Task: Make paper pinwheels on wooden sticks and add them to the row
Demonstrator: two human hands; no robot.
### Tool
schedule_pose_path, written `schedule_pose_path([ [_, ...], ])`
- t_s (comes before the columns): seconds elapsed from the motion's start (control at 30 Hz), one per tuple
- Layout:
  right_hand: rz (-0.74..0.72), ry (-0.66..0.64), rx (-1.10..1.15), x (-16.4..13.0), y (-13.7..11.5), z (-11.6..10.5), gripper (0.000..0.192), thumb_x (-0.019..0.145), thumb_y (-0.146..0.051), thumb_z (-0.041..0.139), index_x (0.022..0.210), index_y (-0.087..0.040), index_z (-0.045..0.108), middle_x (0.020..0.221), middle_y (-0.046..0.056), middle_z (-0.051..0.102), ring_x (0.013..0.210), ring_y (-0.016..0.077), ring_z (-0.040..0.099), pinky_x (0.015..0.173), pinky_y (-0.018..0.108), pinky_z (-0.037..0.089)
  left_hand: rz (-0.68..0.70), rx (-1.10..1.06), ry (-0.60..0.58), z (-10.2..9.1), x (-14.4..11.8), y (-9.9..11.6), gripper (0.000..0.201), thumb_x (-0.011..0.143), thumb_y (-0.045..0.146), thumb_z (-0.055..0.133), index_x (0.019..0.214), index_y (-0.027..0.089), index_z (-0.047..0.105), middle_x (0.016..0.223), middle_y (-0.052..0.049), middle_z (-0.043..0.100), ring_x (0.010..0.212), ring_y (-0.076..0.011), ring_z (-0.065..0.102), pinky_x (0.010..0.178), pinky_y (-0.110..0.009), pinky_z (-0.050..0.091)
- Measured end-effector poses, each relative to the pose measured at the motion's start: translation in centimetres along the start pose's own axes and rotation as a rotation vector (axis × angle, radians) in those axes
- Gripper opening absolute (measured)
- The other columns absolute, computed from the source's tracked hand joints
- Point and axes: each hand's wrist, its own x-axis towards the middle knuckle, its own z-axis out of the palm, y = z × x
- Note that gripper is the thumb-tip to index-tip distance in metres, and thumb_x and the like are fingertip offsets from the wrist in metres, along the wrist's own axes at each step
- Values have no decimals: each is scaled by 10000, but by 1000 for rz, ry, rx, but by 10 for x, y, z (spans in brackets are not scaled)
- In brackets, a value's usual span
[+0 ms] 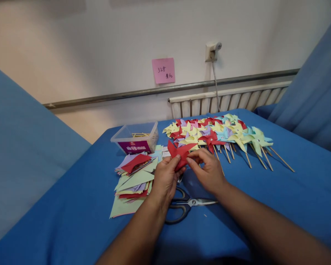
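Head view: I see red paper held up above the blue table — left hand clamped on it, right hand pinching its edge. Scissors lie below, a paper stack to the left, pinwheels beyond — a plastic box behind the stack.

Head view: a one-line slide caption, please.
Left hand holding red paper, right hand at its edge, above blue cloth with scissors, paper stacks and pinwheels.
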Motion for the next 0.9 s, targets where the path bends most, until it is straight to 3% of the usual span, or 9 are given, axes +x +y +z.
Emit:
schedule_pose_path([
  [0.07, 134, 69, 47, 2, 4, 1, 144, 831, -328, 652, 897, -202, 629, 758, 3, 628, 618, 139, 565, 586, 280, 457, -18, 28, -8, 1, -1, -1, 231, 620, 245, 833, 751, 117, 691, 702, -31, 677, 592, -108, 602, 563, -222, 529],
  [0.17, 281, 66, 162, 3, 6, 4, 219, 782, -382, 699, 862, -201, 605, 667, -25, 600, 534, 121, 513, 517, 259, 410, -46, 52, -30, 3, -3, -3, 265, 619, 248, 835, 810, 110, 713, 731, -44, 692, 581, -100, 599, 551, -210, 522],
  [0.33, 369, 10, 440, 5, 8, 8, 280, 734, -438, 728, 784, -196, 596, 699, -5, 636, 581, 127, 551, 545, 256, 437, -68, 80, -63, 3, -6, -7, 294, 599, 276, 845, 810, 108, 729, 724, -44, 693, 572, -94, 593, 562, -209, 513],
  [0.47, 399, -9, 481, 5, 10, 8, 325, 694, -466, 764, 790, -196, 611, 676, -9, 637, 577, 133, 558, 531, 253, 429, -73, 118, -78, 2, -7, -9, 302, 568, 260, 853, 799, 101, 743, 729, -55, 699, 582, -96, 598, 566, -203, 499],
  [0.63, 380, 11, 425, 3, 9, 0, 304, 764, -480, 705, 824, -191, 634, 714, 2, 651, 639, 150, 582, 587, 270, 456, -79, 140, -65, 3, -8, -11, 244, 597, 263, 825, 766, 106, 744, 698, -50, 691, 567, -99, 589, 549, -210, 496],
  [0.73, 332, 320, 356, 14, 10, -12, 273, 801, -436, 675, 914, -189, 649, 815, 18, 670, 746, 162, 613, 697, 298, 487, -109, 147, -57, 3, -9, -15, 224, 619, 241, 794, 793, 108, 747, 766, -70, 716, 616, -116, 624, 563, -212, 504],
  [0.8, 213, 513, 324, 33, 7, -19, 237, 814, -386, 662, 959, -200, 647, 885, 24, 677, 801, 163, 625, 754, 315, 492, -131, 158, -59, 3, -11, -19, 216, 626, 241, 784, 793, 111, 742, 755, -71, 716, 606, -118, 624, 561, -217, 504],
  [0.83, 139, 545, 303, 46, 4, -20, 207, 810, -354, 665, 950, -202, 651, 893, 26, 679, 825, 166, 632, 782, 322, 494, -141, 168, -62, 3, -13, -22, 201, 624, 248, 785, 762, 112, 731, 714, -66, 705, 587, -118, 616, 559, -224, 505],
  [0.9, 22, 451, 225, 78, -5, -14, 166, 804, -307, 658, 930, -200, 668, 883, 35, 692, 835, 178, 646, 801, 336, 500, -166, 202, -91, 4, -17, -29, 169, 629, 244, 767, 725, 114, 718, 662, -56, 688, 540, -108, 591, 546, -226, 489],
])
